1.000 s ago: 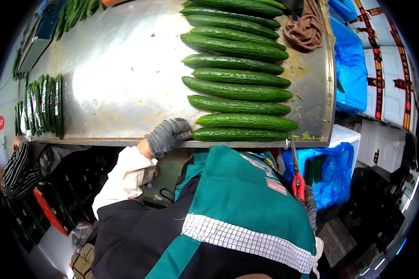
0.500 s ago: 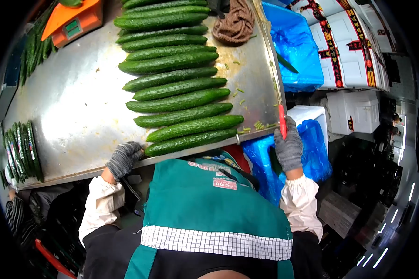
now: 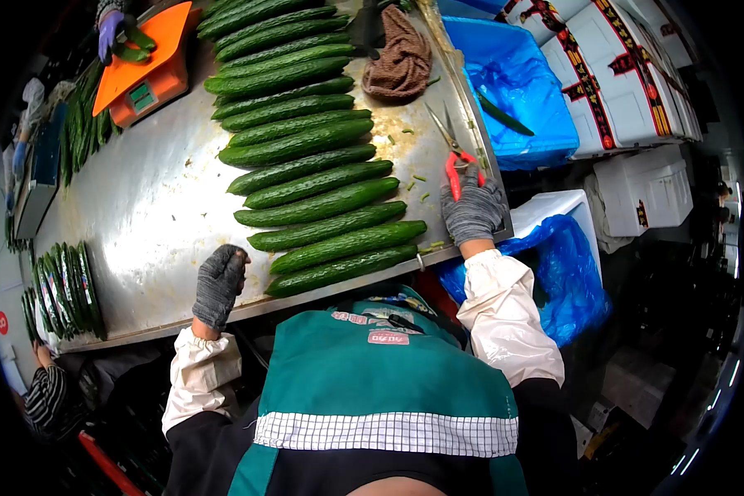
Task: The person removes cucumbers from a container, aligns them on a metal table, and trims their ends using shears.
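A long row of cucumbers [image 3: 322, 198] lies side by side on the metal table [image 3: 153, 236]. To the left of the nearest cucumbers, my gloved left hand [image 3: 220, 286] is closed, with its fingers curled; whatever they may hold is hidden. On the right side of the table, my gloved right hand [image 3: 474, 207] grips red-handled scissors [image 3: 459, 163]. Their blades are parted and point up and away from me. Small green cut pieces [image 3: 419, 178] are scattered between the row and the scissors. A brown cloth [image 3: 399, 62] rests beyond them.
An orange scale [image 3: 146, 70] stands at the far left, where a co-worker's purple-gloved hand [image 3: 110, 35] holds a cucumber. Bundled cucumbers [image 3: 64, 289] lie at the left edge. A blue-lined bin [image 3: 521, 91], a white box with blue plastic [image 3: 570, 264] and foam boxes [image 3: 612, 74] are at right.
The view has shifted. My right hand has moved up over the table's right side with the scissors, which now show open blades. My left hand has lifted away from the table's front edge.
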A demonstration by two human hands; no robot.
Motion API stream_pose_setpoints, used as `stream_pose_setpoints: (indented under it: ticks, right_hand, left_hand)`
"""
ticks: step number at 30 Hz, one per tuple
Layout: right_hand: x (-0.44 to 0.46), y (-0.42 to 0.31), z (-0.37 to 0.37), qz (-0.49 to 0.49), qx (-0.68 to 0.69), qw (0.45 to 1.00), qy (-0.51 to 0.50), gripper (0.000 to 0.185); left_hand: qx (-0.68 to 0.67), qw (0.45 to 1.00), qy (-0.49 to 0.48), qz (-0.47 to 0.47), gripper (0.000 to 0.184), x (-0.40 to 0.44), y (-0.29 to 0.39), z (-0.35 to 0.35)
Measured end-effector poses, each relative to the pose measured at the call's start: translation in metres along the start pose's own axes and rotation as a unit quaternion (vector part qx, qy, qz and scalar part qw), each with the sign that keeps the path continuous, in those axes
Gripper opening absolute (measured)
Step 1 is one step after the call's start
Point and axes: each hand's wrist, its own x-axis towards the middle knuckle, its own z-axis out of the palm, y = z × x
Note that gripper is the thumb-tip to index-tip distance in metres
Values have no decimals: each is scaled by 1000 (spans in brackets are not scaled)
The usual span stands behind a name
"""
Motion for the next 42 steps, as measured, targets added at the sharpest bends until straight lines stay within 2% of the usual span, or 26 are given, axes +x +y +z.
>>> stream_pose_setpoints:
  ticks: [3, 4, 5, 8, 9, 11, 12, 14, 15, 17, 19, 21, 22, 25, 27, 29, 30, 32, 34, 35, 36, 37, 39, 40, 41, 42]
  right_hand:
    - [-11, 2, 3, -9, 27, 999, 21, 72]
    - [-13, 9, 6, -36, 59, 997, 22, 72]
    - [-17, 14, 14, -28, 64, 997, 24, 72]
    - [-42, 45, 26, -128, 88, 971, 184, 65]
    - [-60, 54, 11, -116, 125, 968, 187, 61]
    - [-87, 80, 11, -123, 255, 939, 197, 56]
    - [-104, 93, 18, -98, 289, 931, 200, 54]
    - [-138, 119, 32, -50, 325, 920, 216, 48]
    - [-157, 133, 34, -17, 325, 926, 191, 44]
    - [-192, 159, 48, 46, 369, 912, 175, 42]
    - [-222, 178, 59, 106, 376, 903, 178, 41]
    - [-243, 191, 73, 162, 423, 877, 160, 39]
    - [-252, 192, 85, 187, 411, 871, 193, 39]
    - [-274, 205, 97, 247, 407, 852, 217, 34]
    - [-289, 216, 99, 280, 405, 841, 222, 31]
    - [-303, 226, 100, 306, 413, 830, 216, 28]
    - [-309, 232, 102, 310, 417, 828, 209, 27]
    - [-321, 242, 104, 333, 426, 817, 198, 25]
    - [-329, 248, 103, 345, 440, 808, 183, 22]
    - [-328, 251, 101, 338, 442, 811, 184, 21]
    - [-323, 253, 94, 330, 441, 813, 189, 20]
    - [-310, 259, 72, 299, 394, 835, 239, 18]
    - [-312, 270, 78, 310, 414, 836, 183, 15]
    - [-304, 276, 67, 307, 450, 817, 186, 15]
    - [-292, 281, 57, 304, 486, 798, 188, 14]
    - [-278, 288, 57, 274, 485, 804, 209, 15]
  left_hand:
    - [-27, 997, -60, 29, 20, 1, 45, 25]
    - [-88, 994, -60, 36, 21, 3, 46, 39]
    - [-73, 992, -88, 53, 21, 5, 57, 49]
    - [-86, 979, -150, 106, 20, 8, 100, 94]
    - [-148, 972, -170, 68, 19, 5, 116, 112]
    - [-157, 961, -210, 83, 19, 7, 137, 149]
    - [-145, 956, -238, 87, 19, 6, 145, 168]
    - [-93, 937, -259, 216, 18, 0, 163, 209]
    - [-77, 947, -241, 200, 19, -7, 173, 230]
    - [-102, 917, -247, 295, 18, -24, 207, 272]
    - [-132, 834, -272, 461, 17, -40, 237, 322]
    - [-190, 850, -234, 432, 16, -102, 269, 380]
    - [-193, 830, -247, 461, 15, -122, 276, 411]
    - [-110, 752, -350, 548, 21, -195, 249, 517]
    - [39, 691, -417, 589, 31, -247, 202, 590]
    - [224, 642, -449, 580, 41, -290, 130, 658]
    - [248, 705, -433, 504, 41, -301, 71, 693]
    - [347, 641, -477, 492, 42, -302, 46, 701]
    - [500, 396, -528, 561, 43, -283, 65, 660]
    - [505, 396, -532, 553, 43, -267, 55, 653]
    - [378, 510, -483, 603, 49, -249, 35, 649]
    - [233, 607, -421, 633, 56, -237, 27, 639]
    - [132, 586, -364, 712, 60, -196, 25, 616]
    - [352, 497, -523, 596, 58, -176, 101, 568]
    - [429, 473, -513, 573, 53, -150, 111, 560]
    - [405, 531, -490, 561, 43, -123, 111, 548]
